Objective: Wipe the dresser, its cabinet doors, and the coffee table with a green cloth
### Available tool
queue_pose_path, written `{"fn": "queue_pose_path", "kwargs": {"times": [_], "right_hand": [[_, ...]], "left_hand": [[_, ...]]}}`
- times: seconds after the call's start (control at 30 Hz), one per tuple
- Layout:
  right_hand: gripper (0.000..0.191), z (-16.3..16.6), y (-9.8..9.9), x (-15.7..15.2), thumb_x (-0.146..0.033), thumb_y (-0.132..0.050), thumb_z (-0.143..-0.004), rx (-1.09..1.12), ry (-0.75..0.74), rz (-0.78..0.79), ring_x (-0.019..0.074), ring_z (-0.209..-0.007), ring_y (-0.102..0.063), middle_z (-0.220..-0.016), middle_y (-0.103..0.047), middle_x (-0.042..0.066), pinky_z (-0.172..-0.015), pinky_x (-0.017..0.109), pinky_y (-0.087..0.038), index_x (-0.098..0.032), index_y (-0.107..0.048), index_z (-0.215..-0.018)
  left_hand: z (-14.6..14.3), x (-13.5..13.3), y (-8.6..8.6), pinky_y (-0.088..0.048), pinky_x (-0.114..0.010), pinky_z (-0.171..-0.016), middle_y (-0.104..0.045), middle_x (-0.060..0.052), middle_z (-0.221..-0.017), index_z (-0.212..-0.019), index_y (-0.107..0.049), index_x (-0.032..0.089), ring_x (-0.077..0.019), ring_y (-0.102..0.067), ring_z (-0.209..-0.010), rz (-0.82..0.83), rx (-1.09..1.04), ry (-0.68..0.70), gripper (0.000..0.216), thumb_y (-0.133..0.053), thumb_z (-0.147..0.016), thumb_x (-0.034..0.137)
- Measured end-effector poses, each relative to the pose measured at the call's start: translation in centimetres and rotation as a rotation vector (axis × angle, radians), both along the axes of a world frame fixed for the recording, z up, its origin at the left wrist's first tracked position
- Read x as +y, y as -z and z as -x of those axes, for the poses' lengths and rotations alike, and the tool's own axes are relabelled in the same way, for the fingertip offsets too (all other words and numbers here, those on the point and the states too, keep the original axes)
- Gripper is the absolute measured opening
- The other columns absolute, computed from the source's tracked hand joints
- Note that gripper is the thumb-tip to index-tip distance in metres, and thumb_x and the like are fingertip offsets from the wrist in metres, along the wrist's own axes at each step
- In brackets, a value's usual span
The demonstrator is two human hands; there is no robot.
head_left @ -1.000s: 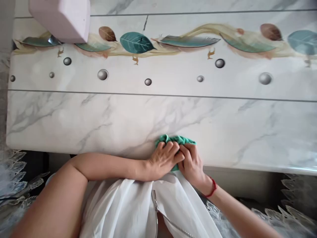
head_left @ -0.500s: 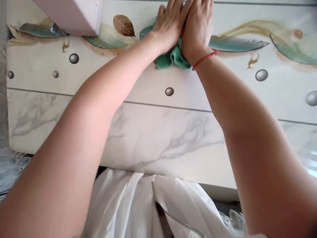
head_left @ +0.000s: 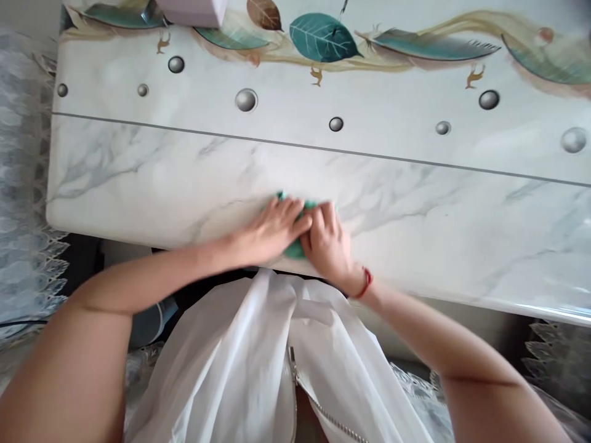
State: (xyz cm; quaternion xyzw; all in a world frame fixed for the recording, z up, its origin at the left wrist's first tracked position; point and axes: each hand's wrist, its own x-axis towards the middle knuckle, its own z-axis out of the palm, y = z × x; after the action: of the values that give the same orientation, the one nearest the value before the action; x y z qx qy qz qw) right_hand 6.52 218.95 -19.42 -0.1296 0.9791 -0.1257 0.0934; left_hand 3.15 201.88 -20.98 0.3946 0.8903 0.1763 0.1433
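A green cloth (head_left: 295, 247) lies bunched on the white marble-patterned table (head_left: 415, 221), close to its near edge. My left hand (head_left: 268, 231) and my right hand (head_left: 329, 241) press on the cloth side by side, fingers curled over it, so most of it is hidden. A red string bracelet (head_left: 364, 284) circles my right wrist. Both forearms reach in from below, over my white garment (head_left: 258, 369).
A painted band of teal and brown leaves (head_left: 323, 38) and grey beads runs along the table's far side. A pink box (head_left: 194, 11) stands at the far left. White lace fabric (head_left: 23, 184) hangs at the left, and more lace shows at the lower right.
Half a second ago both hands had the cloth pushed far out onto the leaf band; they have since drawn it back to the near edge, where it was a second ago.
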Motion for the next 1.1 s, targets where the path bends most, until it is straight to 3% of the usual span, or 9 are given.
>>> {"fn": "queue_pose_path", "kwargs": {"times": [0.1,0.17,0.23,0.47,0.57,0.67,0.8,0.9,1.1], "right_hand": [[0.015,-6.2,0.1,-0.7,-0.014,-0.045,-0.103,0.2,-0.06,0.076,0.0203,-0.083,-0.056,-0.097,-0.058,0.009,-0.062,0.029,-0.048,-0.02,-0.059,-0.107],[0.018,-5.2,0.7,-0.9,-0.014,-0.043,-0.105,0.25,-0.027,0.071,0.0194,-0.083,-0.055,-0.099,-0.058,0.009,-0.062,0.027,-0.045,-0.018,-0.059,-0.112],[0.02,0.1,1.9,-1.2,-0.016,-0.041,-0.107,0.235,0.035,0.04,0.02,-0.085,-0.056,-0.101,-0.058,0.011,-0.063,0.027,-0.044,-0.017,-0.061,-0.109],[0.04,28.9,5.0,-3.5,-0.02,-0.025,-0.116,0.063,0.333,-0.033,0.0238,-0.128,-0.052,-0.148,-0.049,0.021,-0.1,0.036,-0.053,-0.005,-0.057,-0.134],[0.046,34.4,5.5,-4.1,-0.021,-0.02,-0.116,0.077,0.364,0.03,0.0274,-0.141,-0.048,-0.159,-0.043,0.022,-0.112,0.045,-0.049,-0.003,-0.053,-0.143],[0.052,36.3,6.4,-4.1,-0.024,-0.019,-0.115,0.111,0.384,0.128,0.0298,-0.153,-0.041,-0.164,-0.039,0.018,-0.117,0.047,-0.045,-0.008,-0.052,-0.151],[0.074,34.8,6.5,-4.1,-0.02,0.001,-0.104,0.124,0.432,0.056,0.0294,-0.15,-0.046,-0.158,-0.044,0.015,-0.11,0.045,-0.044,-0.006,-0.051,-0.156],[0.056,28.6,4.1,-4.7,-0.018,-0.017,-0.11,0.046,0.382,-0.067,0.0269,-0.133,-0.06,-0.165,-0.036,0.022,-0.105,0.043,-0.047,-0.007,-0.047,-0.157],[0.021,4.6,-0.4,-6.7,-0.013,-0.047,-0.102,-0.075,0.044,-0.129,0.0188,-0.084,-0.062,-0.115,-0.066,0.016,-0.063,0.024,-0.042,-0.01,-0.066,-0.109]], "left_hand": [[-6.6,-1.8,-0.4,-0.048,-0.041,-0.086,-0.064,-0.01,-0.117,-0.112,-0.06,0.022,-0.0251,-0.06,-0.101,-0.024,0.102,0.051,0.023,-0.046,-0.101,0.008],[-5.6,-1.5,0.4,-0.047,-0.04,-0.085,-0.063,-0.01,-0.119,-0.113,-0.061,0.023,-0.0245,-0.059,-0.101,-0.044,0.119,0.031,0.021,-0.049,-0.102,0.01],[-0.4,-0.3,1.7,-0.047,-0.044,-0.09,-0.062,-0.011,-0.123,-0.12,-0.061,0.025,-0.0268,-0.058,-0.109,-0.032,0.098,-0.032,0.023,-0.048,-0.104,0.014],[27.5,3.1,4.6,-0.033,-0.061,-0.123,-0.034,-0.017,-0.169,-0.159,-0.035,0.013,-0.0311,-0.032,-0.152,0.098,-0.009,-0.348,0.051,-0.02,-0.11,0.014],[32.7,2.8,5.1,-0.018,-0.068,-0.132,-0.024,-0.015,-0.175,-0.163,-0.027,0.01,-0.0317,-0.018,-0.162,0.063,0.011,-0.34,0.054,-0.017,-0.11,0.017],[34.3,2.9,5.5,-0.012,-0.066,-0.133,-0.025,-0.01,-0.175,-0.162,-0.031,0.01,-0.0291,-0.015,-0.165,0.094,0.019,-0.365,0.054,-0.019,-0.11,0.015],[32.9,3.5,5.3,-0.016,-0.055,-0.136,-0.036,-0.004,-0.171,-0.164,-0.035,0.018,-0.0261,-0.025,-0.164,0.081,0.022,-0.432,0.058,-0.016,-0.11,0.017],[27.7,2.4,4.3,-0.03,-0.059,-0.131,-0.044,-0.009,-0.163,-0.164,-0.034,0.017,-0.0319,-0.037,-0.156,0.051,0.043,-0.376,0.057,-0.02,-0.109,0.016],[4.6,-5.3,0.9,-0.049,-0.044,-0.095,-0.064,-0.015,-0.117,-0.127,-0.059,0.012,-0.0281,-0.06,-0.108,0.04,0.04,0.014,0.03,-0.039,-0.104,0.012]]}}
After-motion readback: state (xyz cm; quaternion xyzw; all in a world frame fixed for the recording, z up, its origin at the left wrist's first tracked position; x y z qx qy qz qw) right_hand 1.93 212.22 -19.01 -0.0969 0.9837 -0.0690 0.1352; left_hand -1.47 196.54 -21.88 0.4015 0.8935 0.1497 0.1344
